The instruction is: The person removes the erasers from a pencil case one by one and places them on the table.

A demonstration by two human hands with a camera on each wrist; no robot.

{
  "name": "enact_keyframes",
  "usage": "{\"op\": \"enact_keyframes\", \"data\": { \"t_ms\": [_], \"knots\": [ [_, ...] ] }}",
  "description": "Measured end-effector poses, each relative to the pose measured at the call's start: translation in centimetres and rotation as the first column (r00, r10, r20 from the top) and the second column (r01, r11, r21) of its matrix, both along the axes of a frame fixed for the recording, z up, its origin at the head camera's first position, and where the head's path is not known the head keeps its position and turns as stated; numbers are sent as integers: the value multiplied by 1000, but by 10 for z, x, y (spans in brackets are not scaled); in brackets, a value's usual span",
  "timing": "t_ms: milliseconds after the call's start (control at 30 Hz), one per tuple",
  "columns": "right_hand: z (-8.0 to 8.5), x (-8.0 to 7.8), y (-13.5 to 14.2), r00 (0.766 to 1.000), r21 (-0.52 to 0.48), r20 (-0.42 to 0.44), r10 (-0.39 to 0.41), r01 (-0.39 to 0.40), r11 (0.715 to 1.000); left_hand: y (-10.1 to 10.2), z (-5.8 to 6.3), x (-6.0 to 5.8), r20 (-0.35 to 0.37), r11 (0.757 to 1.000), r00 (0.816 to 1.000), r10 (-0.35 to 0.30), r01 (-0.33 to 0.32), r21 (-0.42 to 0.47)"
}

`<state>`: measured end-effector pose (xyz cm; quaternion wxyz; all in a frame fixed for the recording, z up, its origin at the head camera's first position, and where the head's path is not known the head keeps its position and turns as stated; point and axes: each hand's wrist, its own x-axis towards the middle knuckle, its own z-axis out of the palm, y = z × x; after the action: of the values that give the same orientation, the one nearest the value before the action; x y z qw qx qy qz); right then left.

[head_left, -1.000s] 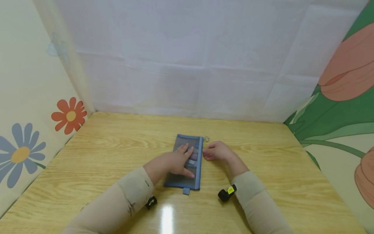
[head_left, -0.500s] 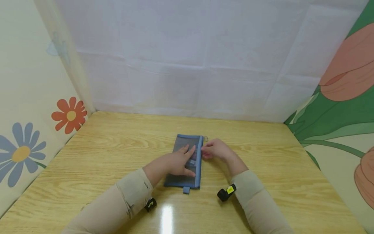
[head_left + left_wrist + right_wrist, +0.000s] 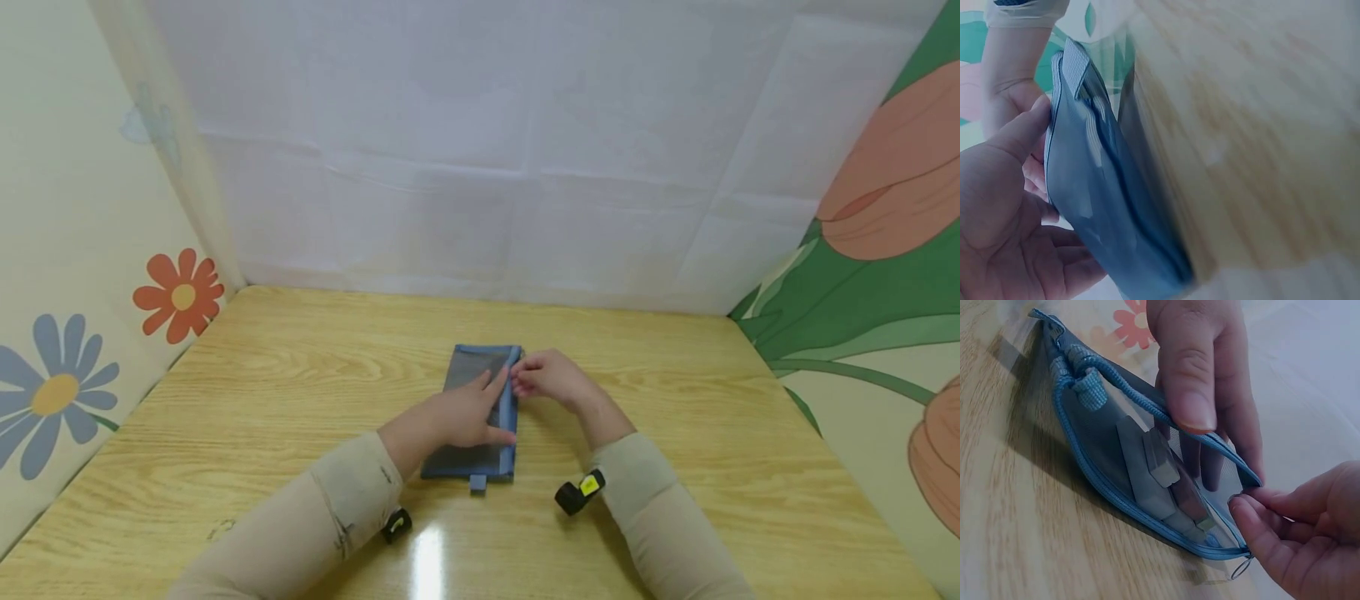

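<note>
A blue-edged mesh zipper pouch [image 3: 472,463] lies on the table. Its zipper side gapes in the right wrist view, and several small grey and dark blocks [image 3: 1147,469] show inside. My left hand [image 3: 467,417] rests on the pouch with fingers spread; its thumb [image 3: 1194,394] touches the raised zipper edge [image 3: 1141,400]. Some left fingers show through the mesh. My right hand [image 3: 551,377] pinches the far end of that edge with thumb and index finger. A metal ring [image 3: 1240,569] hangs just below these fingertips. A fabric tab [image 3: 477,482] sticks out at the near end.
The wooden table [image 3: 300,350] carries the pouch near its middle. Behind it hangs a white sheet [image 3: 480,167]. Flower-painted panels [image 3: 52,250] stand at both sides. Black wrist straps or cameras [image 3: 573,497] sit by both sleeves.
My right hand has moved slightly away from me along the zipper edge, to its far end. My left hand has shifted a little right, its fingers now reaching the zipper edge.
</note>
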<state>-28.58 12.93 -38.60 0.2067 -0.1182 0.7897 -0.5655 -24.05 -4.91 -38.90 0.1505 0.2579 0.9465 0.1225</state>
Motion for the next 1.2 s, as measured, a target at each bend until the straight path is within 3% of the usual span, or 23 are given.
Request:
{"op": "enact_keyframes", "data": {
  "t_ms": [300,333,433,767,1067,1200],
  "knots": [
    [-1,0,6,995,-51,-46,93,-95,994,12,1,-6,-82,996,994,75,-71,54],
    [-8,-6,9,991,-87,-63,121,-127,988,14,2,-6,-96,996,993,76,-71,54],
    [-9,-6,13,986,-99,-87,143,-151,984,18,4,-6,-104,996,991,78,-74,43],
    [-6,-7,26,997,-26,-68,19,-21,999,33,10,2,-157,991,981,118,-126,-42],
    [-5,-6,35,997,-60,-76,1,-6,998,42,9,4,-248,965,961,124,-175,-197],
    [-7,-6,34,997,-52,-72,3,-7,999,44,9,4,-224,956,961,161,-208,-208]
  ]
}}
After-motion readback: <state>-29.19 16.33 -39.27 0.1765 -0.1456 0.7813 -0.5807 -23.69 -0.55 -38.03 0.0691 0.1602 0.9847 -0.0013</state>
